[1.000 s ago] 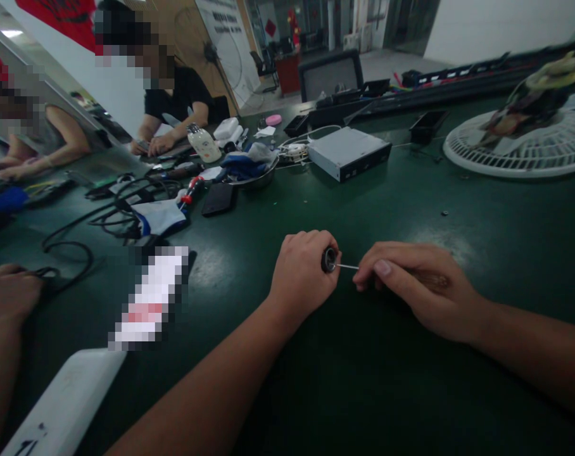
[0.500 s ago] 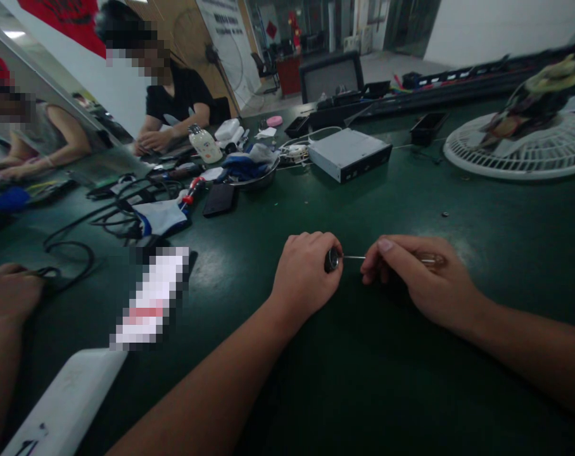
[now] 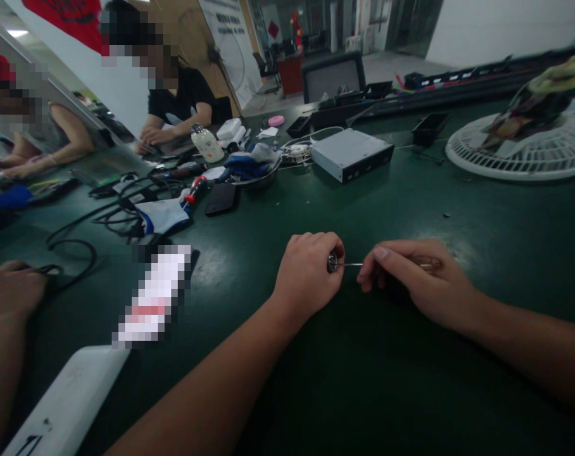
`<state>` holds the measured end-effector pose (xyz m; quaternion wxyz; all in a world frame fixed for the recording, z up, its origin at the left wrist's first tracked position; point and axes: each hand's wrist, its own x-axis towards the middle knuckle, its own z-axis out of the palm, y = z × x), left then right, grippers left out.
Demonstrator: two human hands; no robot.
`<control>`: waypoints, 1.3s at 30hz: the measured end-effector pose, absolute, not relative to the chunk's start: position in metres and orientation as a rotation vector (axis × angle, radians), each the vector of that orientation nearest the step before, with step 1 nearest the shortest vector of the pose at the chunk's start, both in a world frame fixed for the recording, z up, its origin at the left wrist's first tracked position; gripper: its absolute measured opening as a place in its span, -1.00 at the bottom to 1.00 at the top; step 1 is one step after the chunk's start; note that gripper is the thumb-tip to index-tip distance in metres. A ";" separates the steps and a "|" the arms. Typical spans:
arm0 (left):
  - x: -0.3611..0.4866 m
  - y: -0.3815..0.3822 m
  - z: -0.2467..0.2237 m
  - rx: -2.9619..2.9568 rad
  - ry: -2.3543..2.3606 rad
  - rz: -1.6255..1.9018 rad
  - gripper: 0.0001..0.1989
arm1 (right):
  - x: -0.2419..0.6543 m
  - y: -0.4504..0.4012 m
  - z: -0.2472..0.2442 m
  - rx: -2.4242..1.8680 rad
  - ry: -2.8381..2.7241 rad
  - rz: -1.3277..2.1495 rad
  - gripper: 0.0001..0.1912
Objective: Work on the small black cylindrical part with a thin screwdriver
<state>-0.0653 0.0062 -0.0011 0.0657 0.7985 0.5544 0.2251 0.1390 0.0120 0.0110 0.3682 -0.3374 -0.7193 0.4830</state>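
Observation:
My left hand (image 3: 309,269) is wrapped round a small dark cylindrical part with a shiny rim (image 3: 332,262). Most of that part is hidden in the fist; its round end faces right. In my right hand (image 3: 411,272) is a screwdriver (image 3: 351,264) with a clear amber handle, mostly covered by the palm. Its thin metal shaft points left, and the tip reaches the round end of the part. I cannot tell how far inside the tip sits. Both hands rest low over the dark green table (image 3: 287,209).
A grey disc drive (image 3: 349,152) lies ahead, with a white fan grille (image 3: 520,158) at right. To the left are a phone with a blurred screen (image 3: 154,294), a white casing (image 3: 69,399), black cables (image 3: 73,240) and another person's hand (image 3: 12,291). Two people sit across the table.
My right hand has shifted slightly left and down, bringing the screwdriver tip against the part's round end. That end has turned a little more toward the screwdriver. My left hand keeps its grip.

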 end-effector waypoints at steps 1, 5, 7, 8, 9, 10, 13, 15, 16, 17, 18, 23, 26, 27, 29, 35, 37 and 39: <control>-0.065 0.006 -0.001 2.410 1.674 0.676 -0.96 | 0.139 0.012 0.011 -0.898 -1.834 1.180 -0.63; -0.065 0.007 0.000 2.402 1.663 0.687 -0.95 | 0.141 0.011 0.011 -0.816 -1.974 1.126 -0.70; -0.066 0.007 -0.001 2.409 1.636 0.682 -0.94 | 0.142 0.011 0.011 -0.764 -2.049 1.156 -0.68; -0.066 0.007 -0.001 2.412 1.625 0.680 -0.94 | 0.143 0.010 0.011 -0.781 -2.055 1.127 -0.67; -0.066 0.007 -0.001 2.412 1.621 0.683 -0.94 | 0.143 0.010 0.011 -0.817 -2.047 1.071 -0.67; -0.066 0.007 -0.001 2.409 1.621 0.690 -0.94 | 0.143 0.010 0.011 -0.850 -2.039 1.008 -0.68; -0.066 0.007 -0.002 2.394 1.617 0.722 -0.95 | 0.143 0.008 0.012 -0.791 -2.128 0.957 -0.75; -0.066 0.007 -0.002 2.400 1.593 0.728 -0.93 | 0.143 0.007 0.013 -0.693 -2.215 1.017 -0.74; -0.066 0.007 -0.002 2.405 1.583 0.725 -0.91 | 0.143 0.007 0.013 -0.680 -2.232 1.020 -0.73; -0.065 0.007 -0.002 2.408 1.579 0.723 -0.91 | 0.142 0.006 0.013 -0.692 -2.232 0.989 -0.72; -0.066 0.007 -0.002 2.408 1.577 0.721 -0.90 | 0.141 0.006 0.012 -0.718 -2.223 0.934 -0.73; -0.066 0.008 -0.003 2.397 1.556 0.719 -0.93 | 0.139 0.005 0.012 -0.647 -2.253 0.805 -0.83; -0.066 0.008 -0.003 2.402 1.556 0.724 -0.93 | 0.140 0.006 0.012 -0.556 -2.283 0.885 -0.81; -0.065 0.008 -0.003 2.404 1.556 0.725 -0.93 | 0.140 0.006 0.012 -0.553 -2.289 0.892 -0.81; -0.065 0.008 -0.002 2.414 1.544 0.712 -0.92 | 0.140 0.006 0.012 -0.603 -2.283 0.859 -0.81; -0.065 0.007 -0.001 2.455 1.493 0.668 -0.87 | 0.140 0.009 0.013 -0.676 -2.226 0.903 -0.80; -0.066 0.007 -0.002 2.456 1.485 0.679 -0.88 | 0.140 0.009 0.013 -0.594 -2.260 0.981 -0.80; -0.066 0.007 -0.002 2.455 1.477 0.683 -0.89 | 0.139 0.009 0.012 -0.556 -2.284 0.987 -0.80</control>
